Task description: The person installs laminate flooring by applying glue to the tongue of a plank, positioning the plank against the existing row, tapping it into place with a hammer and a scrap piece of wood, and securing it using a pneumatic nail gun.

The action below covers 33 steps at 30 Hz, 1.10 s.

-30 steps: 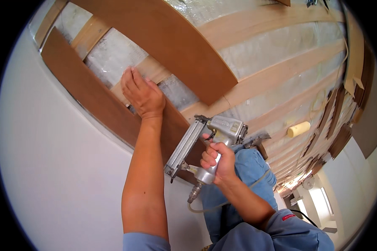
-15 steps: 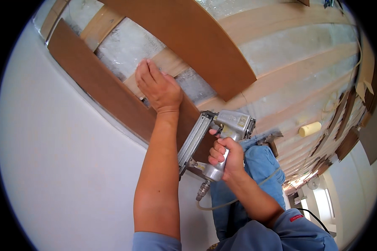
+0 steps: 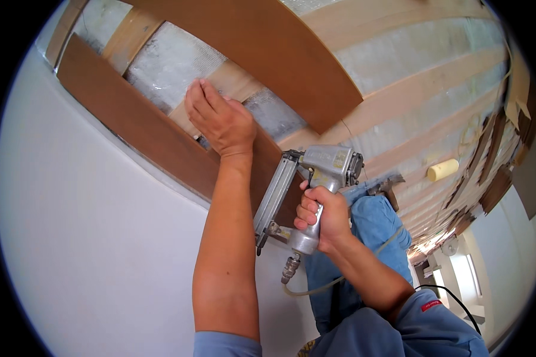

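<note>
My right hand (image 3: 326,215) is wrapped round the grip of a silvery pneumatic nail gun (image 3: 329,163), its index finger near the trigger. A pale air hose (image 3: 311,293) runs from the metal coupling at the gun's bottom end. The gun's long magazine slants over a brown floorboard (image 3: 131,122) lying along the white wall. Over the inner edge of that board rests my left hand (image 3: 220,116), fingers stretched out together over a pale wooden batten (image 3: 235,80). Its palm side is hidden, and I see nothing held in it.
Another brown board (image 3: 268,53) lies loose across the battens. Clear film covers the floor between them. A yellow cylinder (image 3: 442,170) lies to the right, and a hammer-like tool (image 3: 387,183) is beside my knee (image 3: 375,220). The white wall (image 3: 101,238) borders the left side; several brown boards lie far right.
My left hand has shifted slightly left and up along the board. The nail gun has moved up a little in my right hand, and the view has shifted slightly.
</note>
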Tool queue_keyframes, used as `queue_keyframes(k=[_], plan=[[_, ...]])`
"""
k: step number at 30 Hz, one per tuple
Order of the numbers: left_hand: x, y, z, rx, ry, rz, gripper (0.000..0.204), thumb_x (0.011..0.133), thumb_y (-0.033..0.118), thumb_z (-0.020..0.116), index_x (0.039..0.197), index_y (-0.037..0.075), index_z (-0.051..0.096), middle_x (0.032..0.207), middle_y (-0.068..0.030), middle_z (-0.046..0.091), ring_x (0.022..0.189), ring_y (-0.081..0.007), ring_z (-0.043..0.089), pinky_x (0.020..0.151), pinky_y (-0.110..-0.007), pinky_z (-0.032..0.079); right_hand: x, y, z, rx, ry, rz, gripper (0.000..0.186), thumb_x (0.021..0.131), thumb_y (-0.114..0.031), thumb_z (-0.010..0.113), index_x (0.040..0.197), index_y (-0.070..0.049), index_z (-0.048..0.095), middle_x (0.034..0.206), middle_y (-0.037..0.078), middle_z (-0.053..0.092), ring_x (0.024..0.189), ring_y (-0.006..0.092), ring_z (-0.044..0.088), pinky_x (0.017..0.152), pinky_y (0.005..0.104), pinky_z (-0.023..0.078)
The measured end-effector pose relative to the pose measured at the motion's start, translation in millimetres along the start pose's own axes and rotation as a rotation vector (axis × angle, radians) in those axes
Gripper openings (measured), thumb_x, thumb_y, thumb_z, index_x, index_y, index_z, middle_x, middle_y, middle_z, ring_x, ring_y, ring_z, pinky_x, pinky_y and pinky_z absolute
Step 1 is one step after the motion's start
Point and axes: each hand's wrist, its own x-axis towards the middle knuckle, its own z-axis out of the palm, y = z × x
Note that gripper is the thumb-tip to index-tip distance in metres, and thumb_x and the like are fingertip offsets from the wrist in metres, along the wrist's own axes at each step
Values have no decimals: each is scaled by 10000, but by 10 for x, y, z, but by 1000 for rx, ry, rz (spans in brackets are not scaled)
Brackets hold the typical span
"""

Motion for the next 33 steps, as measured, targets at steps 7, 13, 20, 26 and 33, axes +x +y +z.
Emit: queue_keyframes(k=[7,13,20,26,33], plan=[[35,-27,3,17,2,18,512,880,67,574,1363,-97,530,1412,-249,516,1343,-427,470,1161,-521,353,-21,52,-134,28,3,5,329,905,-109,538,1222,-30,582,613,-26,404,468,107,392,474,317,389],[-4,-91,36,28,2,31,496,883,61,574,1353,-93,536,1407,-245,518,1334,-422,475,1151,-524,361,44,94,-185,26,17,-4,289,902,-108,537,1179,-43,584,611,-31,399,468,106,388,474,314,392],[10,-42,12,13,19,44,486,885,64,584,1345,-88,540,1397,-237,527,1320,-420,481,1140,-523,368,8,69,-355,45,-2,13,247,891,-96,545,1131,-50,575,606,-36,391,463,105,377,472,315,387],[2,-48,28,16,48,42,478,876,60,592,1330,-82,551,1378,-229,539,1304,-417,496,1131,-515,383,75,50,-497,18,-52,23,289,904,-97,524,1181,-46,587,605,-45,390,463,93,373,472,306,387],[1,-89,48,5,88,44,463,860,59,602,1307,-57,577,1348,-219,565,1268,-414,524,1105,-515,413,90,267,-1203,33,16,36,326,922,-117,495,1221,-43,604,609,-54,393,465,82,374,474,295,392]])
